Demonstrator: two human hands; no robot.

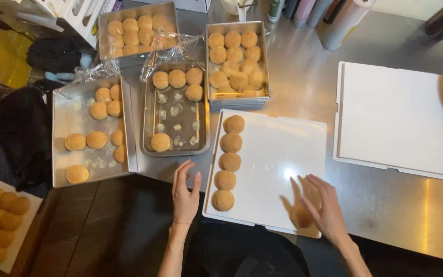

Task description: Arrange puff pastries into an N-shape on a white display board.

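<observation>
So far five buns line the white tray; the right hand apparently sets down a blurred sixth, the left hand hovers open, metal pans remain stocked.

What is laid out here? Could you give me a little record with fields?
Surface: shiny steel table
Left hand: open, empty, beside the near white flat board, holding nothing
Right hand: over the board's near right corner, by a blurred round brown bun; grip unclear
Column on board: five round brown buns
Metal trays: four rectangular metal trays with buns, at the far left
Second board: bare white board at the right
</observation>
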